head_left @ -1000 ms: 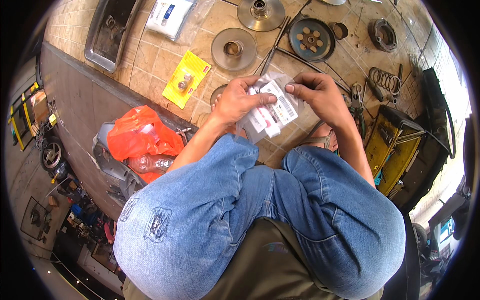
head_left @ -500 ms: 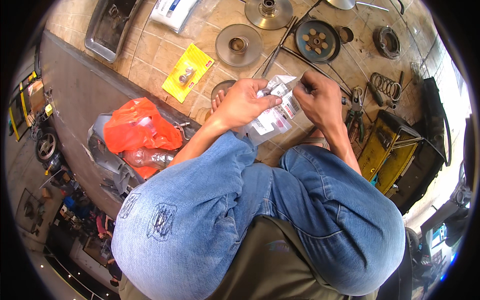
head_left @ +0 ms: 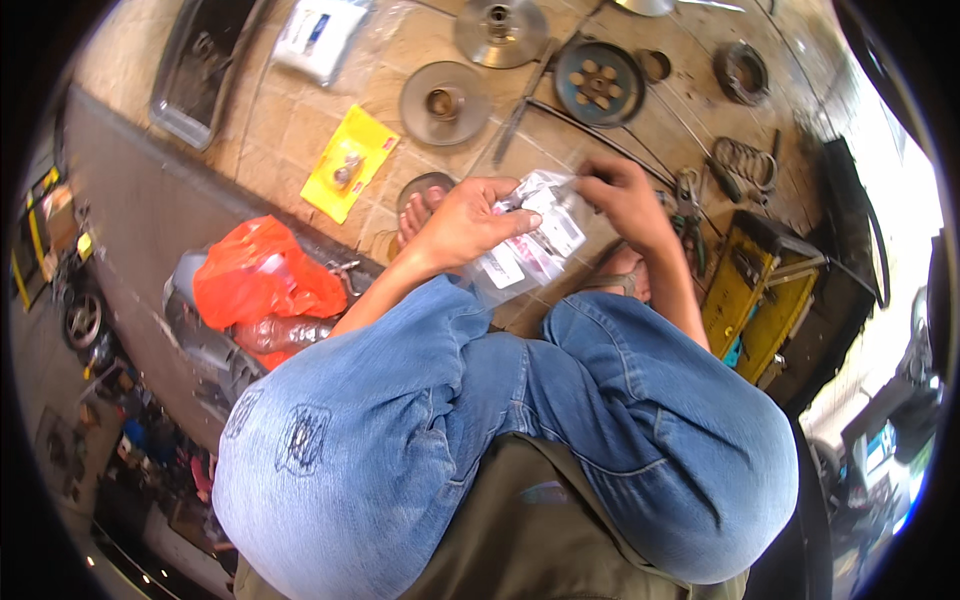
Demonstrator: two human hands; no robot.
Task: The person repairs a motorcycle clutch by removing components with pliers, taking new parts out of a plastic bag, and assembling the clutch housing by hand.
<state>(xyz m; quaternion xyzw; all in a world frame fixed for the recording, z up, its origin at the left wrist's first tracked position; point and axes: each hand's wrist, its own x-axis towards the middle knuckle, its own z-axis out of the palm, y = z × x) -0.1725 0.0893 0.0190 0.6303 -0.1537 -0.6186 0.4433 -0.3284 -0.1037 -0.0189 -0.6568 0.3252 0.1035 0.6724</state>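
Observation:
My left hand (head_left: 473, 222) is closed on a clear plastic bag (head_left: 548, 190) with white printed labels, its thumb pressed on the front. A second clear bag (head_left: 505, 290) seems to overlap it from below; small dark contents show through, but I cannot make out what they are. My right hand (head_left: 622, 200), slightly blurred, has its fingers pinched at the upper right corner of the bag. Both hands are held above the tiled floor, in front of my bent knees.
A yellow packet with metal parts (head_left: 348, 170), round metal discs (head_left: 440, 103), a dark drum with holes (head_left: 600, 85) and a coil spring (head_left: 745, 163) lie ahead. Pliers (head_left: 688, 205) and a yellow toolbox (head_left: 750, 300) are at right, an orange plastic bag (head_left: 262, 280) at left.
My right hand has shifted slightly left and its fingers have moved to the bag's upper corner. The bag's labels now face up more openly. The whole view has shifted a little.

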